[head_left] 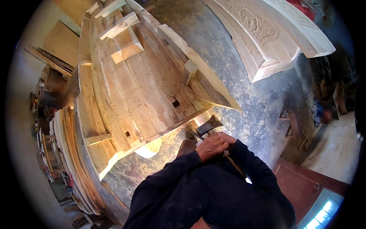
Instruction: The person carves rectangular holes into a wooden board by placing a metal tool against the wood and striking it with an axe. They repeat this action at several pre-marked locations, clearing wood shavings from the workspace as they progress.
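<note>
My hands are together in front of my dark sleeves, at the near end of a large wooden piece. My right hand (227, 139) is closed round the handle of a hatchet (210, 125), whose dark flared head sticks out beyond my fingers. Its wooden shaft appears to run back toward my lower right. My left hand (209, 147) is closed against the right one, and from it juts a thin dark metal tool (196, 134), possibly a chisel. The fingers partly hide both grips. The plank-built wooden piece (133, 89) has two square holes and scattered wood chips.
Wooden blocks (127, 50) lie on the planks. A pale carved wooden panel (263, 45) stands at the far right. Stacked boards (72, 152) line the left side. Sawdust covers the concrete floor (244, 126). A reddish door (295, 183) is at the lower right.
</note>
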The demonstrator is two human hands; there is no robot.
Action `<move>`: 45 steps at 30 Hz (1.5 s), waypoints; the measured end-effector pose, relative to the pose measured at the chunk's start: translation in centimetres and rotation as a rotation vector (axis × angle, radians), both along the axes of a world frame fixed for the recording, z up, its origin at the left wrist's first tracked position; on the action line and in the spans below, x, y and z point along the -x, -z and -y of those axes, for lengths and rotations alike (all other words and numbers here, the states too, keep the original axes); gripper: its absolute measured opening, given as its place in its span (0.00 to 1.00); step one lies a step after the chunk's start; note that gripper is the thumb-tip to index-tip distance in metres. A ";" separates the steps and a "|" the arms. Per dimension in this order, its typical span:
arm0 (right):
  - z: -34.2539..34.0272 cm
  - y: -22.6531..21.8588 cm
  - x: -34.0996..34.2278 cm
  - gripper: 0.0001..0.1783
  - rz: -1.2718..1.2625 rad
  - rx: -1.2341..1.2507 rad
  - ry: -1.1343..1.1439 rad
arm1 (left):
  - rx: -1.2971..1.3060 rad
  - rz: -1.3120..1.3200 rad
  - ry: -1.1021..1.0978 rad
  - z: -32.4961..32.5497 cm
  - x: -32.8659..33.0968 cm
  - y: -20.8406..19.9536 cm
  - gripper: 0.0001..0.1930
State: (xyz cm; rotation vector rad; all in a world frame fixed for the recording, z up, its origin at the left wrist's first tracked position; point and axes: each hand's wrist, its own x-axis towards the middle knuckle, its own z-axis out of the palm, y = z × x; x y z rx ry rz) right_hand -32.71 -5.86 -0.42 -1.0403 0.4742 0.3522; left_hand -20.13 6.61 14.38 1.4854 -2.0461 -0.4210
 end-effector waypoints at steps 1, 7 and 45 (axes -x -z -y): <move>0.1 0.1 0.1 0.15 0.031 0.043 -0.034 | -0.006 0.028 0.027 0.1 0.3 0.0 0.08; -1.2 -0.6 2.8 0.19 0.168 0.222 0.149 | -0.069 0.139 0.260 1.0 1.1 1.1 0.10; -32.6 1.7 14.2 0.10 -0.967 -0.232 0.865 | -0.412 0.360 -0.187 -21.4 -30.1 18.4 0.42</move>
